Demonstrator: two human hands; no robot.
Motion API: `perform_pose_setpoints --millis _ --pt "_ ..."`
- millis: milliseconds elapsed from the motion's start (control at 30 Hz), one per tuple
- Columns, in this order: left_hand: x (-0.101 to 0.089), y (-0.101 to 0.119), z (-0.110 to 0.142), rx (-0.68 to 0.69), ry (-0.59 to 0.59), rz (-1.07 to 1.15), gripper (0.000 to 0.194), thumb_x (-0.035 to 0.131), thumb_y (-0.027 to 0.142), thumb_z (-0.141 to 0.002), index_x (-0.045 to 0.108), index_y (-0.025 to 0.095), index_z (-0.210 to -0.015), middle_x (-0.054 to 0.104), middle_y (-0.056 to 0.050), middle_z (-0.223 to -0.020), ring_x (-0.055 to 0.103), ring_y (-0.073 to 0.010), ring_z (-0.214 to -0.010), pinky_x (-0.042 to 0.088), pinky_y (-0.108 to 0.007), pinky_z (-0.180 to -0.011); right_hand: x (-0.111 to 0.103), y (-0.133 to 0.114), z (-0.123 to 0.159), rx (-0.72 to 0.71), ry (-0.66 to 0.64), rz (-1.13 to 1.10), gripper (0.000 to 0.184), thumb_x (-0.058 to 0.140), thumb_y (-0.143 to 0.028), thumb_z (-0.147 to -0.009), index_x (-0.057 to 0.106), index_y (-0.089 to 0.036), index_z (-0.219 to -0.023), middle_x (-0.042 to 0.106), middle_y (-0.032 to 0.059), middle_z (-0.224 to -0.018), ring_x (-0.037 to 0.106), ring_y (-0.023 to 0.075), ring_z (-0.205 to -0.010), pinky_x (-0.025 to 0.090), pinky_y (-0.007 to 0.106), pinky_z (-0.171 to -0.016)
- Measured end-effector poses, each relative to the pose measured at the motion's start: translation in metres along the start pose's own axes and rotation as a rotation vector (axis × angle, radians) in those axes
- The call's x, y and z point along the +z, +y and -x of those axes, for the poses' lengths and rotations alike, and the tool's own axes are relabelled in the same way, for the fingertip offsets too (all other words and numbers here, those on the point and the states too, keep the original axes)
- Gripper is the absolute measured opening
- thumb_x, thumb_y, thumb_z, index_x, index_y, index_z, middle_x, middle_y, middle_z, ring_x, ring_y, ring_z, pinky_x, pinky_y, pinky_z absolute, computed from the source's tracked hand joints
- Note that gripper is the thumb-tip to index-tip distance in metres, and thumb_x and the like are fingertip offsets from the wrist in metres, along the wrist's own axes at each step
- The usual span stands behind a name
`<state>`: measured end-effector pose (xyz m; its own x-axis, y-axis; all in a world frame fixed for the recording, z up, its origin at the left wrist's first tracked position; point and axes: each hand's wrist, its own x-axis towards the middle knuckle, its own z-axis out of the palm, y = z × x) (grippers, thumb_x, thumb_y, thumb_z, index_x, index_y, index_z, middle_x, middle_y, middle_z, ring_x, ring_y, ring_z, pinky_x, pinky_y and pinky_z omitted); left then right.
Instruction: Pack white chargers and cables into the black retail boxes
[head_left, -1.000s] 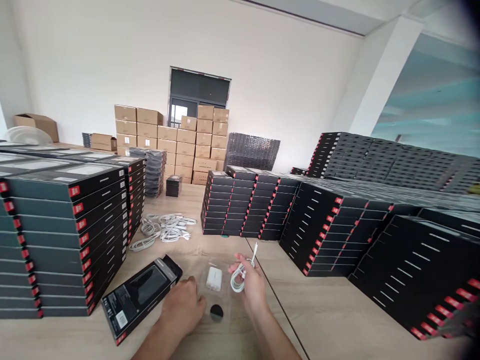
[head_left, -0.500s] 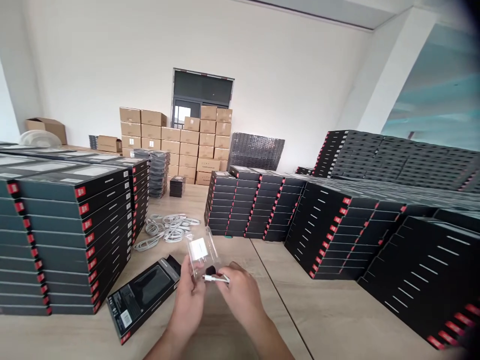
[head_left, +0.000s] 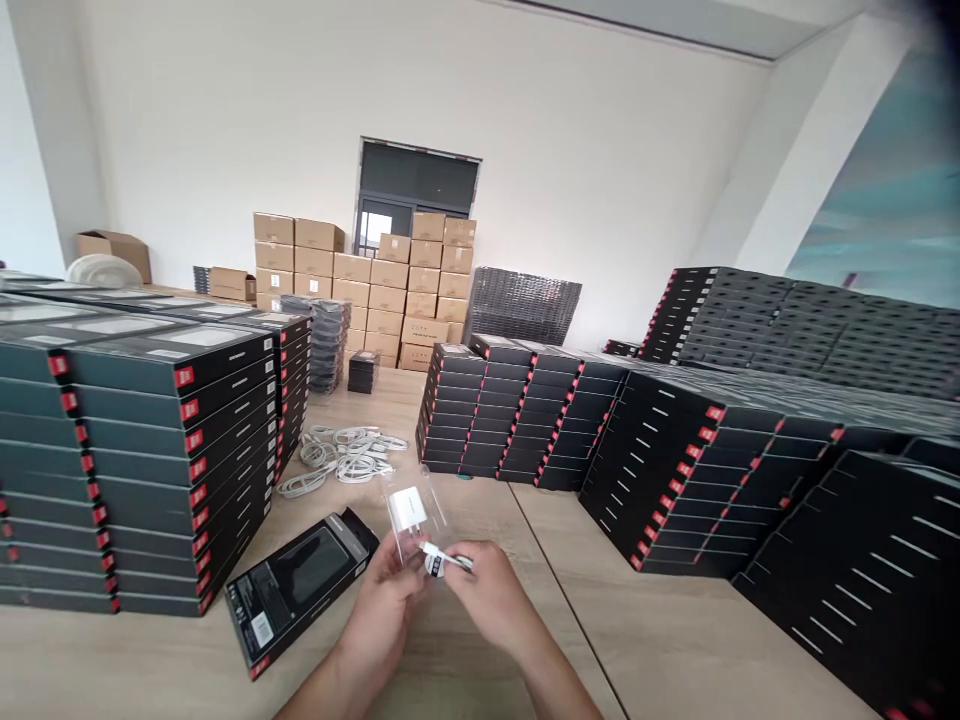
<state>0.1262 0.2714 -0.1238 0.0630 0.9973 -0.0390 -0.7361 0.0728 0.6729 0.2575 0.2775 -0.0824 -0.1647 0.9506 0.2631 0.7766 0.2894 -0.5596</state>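
My left hand (head_left: 388,590) is closed on a clear plastic tray (head_left: 433,497) and holds it tilted above the table. A white charger plug (head_left: 408,508) sits in the tray's upper part. Between the fingers of my right hand (head_left: 484,590) is a white charging cable (head_left: 442,553), its connector end lying over the lower part of the tray. A round black-and-white label shows just below that connector. To the left, a black box (head_left: 300,590) with a window lies flat on the table, its far end flap open.
Several coiled white cables (head_left: 345,458) lie behind my hands. Tall stacks of black boxes stand at left (head_left: 142,470) and right (head_left: 667,470). Cardboard cartons (head_left: 390,285) are piled at the back. A seam (head_left: 559,585) runs across the wooden table.
My right hand has brought the cable's connector up over the tray, near the plug. The round label now shows where a dark patch was. The whole view has shifted slightly.
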Motion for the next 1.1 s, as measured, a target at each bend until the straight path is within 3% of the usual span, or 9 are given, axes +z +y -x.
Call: perform_pose_setpoints --millis 100,233,333,433,567,667,833,933,1100 --pt "0.001 0.000 0.001 -0.048 -0.004 0.044 0.035 0.080 0.012 -0.051 0.069 0.018 -0.083 0.071 -0.005 -0.090 0.064 -0.0207 -0.088 0.047 -0.033 -0.082 -0.006 0.011 -0.001 0.030 0.003 -0.271 0.020 0.058 -0.028 -0.077 0.075 -0.021 -0.084 0.075 0.0036 -0.079 0.066 0.0218 -0.073 0.045 0.028 -0.065" --pt "0.001 -0.002 0.002 -0.094 0.083 0.082 0.040 0.081 0.011 -0.052 0.067 0.020 -0.088 0.070 -0.005 -0.100 0.065 -0.0215 -0.091 0.050 -0.035 -0.082 -0.007 0.019 -0.005 0.274 0.217 -0.683 0.039 0.062 -0.053 -0.077 0.073 -0.019 -0.091 0.072 0.0045 -0.068 0.065 0.0228 -0.063 0.048 0.030 -0.058" --pt "0.003 -0.004 0.004 -0.108 0.070 0.120 0.045 0.078 0.010 -0.056 0.064 0.022 -0.097 0.067 -0.007 -0.114 0.064 -0.0254 -0.103 0.050 -0.039 -0.087 0.002 0.016 -0.007 0.326 0.386 -0.890 0.051 0.056 -0.063 -0.080 0.072 -0.018 -0.098 0.075 0.0094 -0.093 0.067 0.0266 -0.090 0.051 0.033 -0.075" --pt "0.005 -0.006 0.007 -0.133 -0.030 0.146 0.045 0.072 0.010 -0.060 0.063 0.023 -0.103 0.063 -0.007 -0.125 0.062 -0.0290 -0.110 0.048 -0.042 -0.090 0.017 0.009 -0.006 0.288 0.449 -0.892 0.055 0.049 -0.063 -0.085 0.070 -0.017 -0.107 0.069 0.0113 -0.116 0.059 0.0278 -0.113 0.047 0.034 -0.092" --pt "0.006 -0.004 0.010 -0.098 -0.085 0.198 0.040 0.069 0.009 -0.062 0.065 0.023 -0.100 0.065 -0.006 -0.123 0.061 -0.0285 -0.110 0.048 -0.043 -0.092 0.038 0.006 -0.005 0.231 0.350 -0.815 0.059 0.046 -0.063 -0.088 0.064 -0.018 -0.120 0.065 0.0112 -0.124 0.059 0.0274 -0.114 0.047 0.037 -0.096" --pt "0.000 0.000 0.007 -0.029 -0.047 0.150 0.034 0.078 0.019 -0.066 0.067 0.022 -0.098 0.068 -0.007 -0.115 0.063 -0.0255 -0.105 0.050 -0.040 -0.090 0.046 0.011 -0.008 0.107 0.268 -0.690 0.058 0.045 -0.063 -0.089 0.061 -0.021 -0.126 0.059 0.0090 -0.133 0.050 0.0264 -0.126 0.036 0.039 -0.108" --pt "-0.007 0.007 0.002 -0.002 -0.017 0.078 0.036 0.084 0.028 -0.061 0.072 0.018 -0.093 0.071 -0.007 -0.105 0.065 -0.0216 -0.093 0.051 -0.032 -0.081 0.045 0.023 -0.013 0.056 0.143 -0.528 0.064 0.036 -0.064 -0.091 0.050 -0.022 -0.137 0.047 0.0092 -0.145 0.037 0.0258 -0.137 0.025 0.042 -0.116" --pt "-0.008 0.008 -0.001 0.011 0.003 0.047 0.037 0.086 0.027 -0.059 0.073 0.017 -0.092 0.072 -0.007 -0.104 0.066 -0.0204 -0.092 0.051 -0.028 -0.079 0.041 0.025 -0.011 0.079 0.113 -0.444 0.064 0.047 -0.061 -0.087 0.048 -0.023 -0.139 0.046 0.0090 -0.146 0.035 0.0290 -0.138 0.018 0.047 -0.117" --pt "-0.002 0.011 -0.002 0.030 -0.034 0.021 0.040 0.086 0.026 -0.056 0.074 0.015 -0.093 0.076 -0.011 -0.099 0.069 -0.0234 -0.087 0.052 -0.032 -0.080 0.029 0.022 -0.010 0.115 -0.115 -1.074 0.062 0.057 -0.056 -0.079 0.054 -0.027 -0.134 0.055 0.0049 -0.139 0.044 0.0311 -0.131 0.032 0.046 -0.109"
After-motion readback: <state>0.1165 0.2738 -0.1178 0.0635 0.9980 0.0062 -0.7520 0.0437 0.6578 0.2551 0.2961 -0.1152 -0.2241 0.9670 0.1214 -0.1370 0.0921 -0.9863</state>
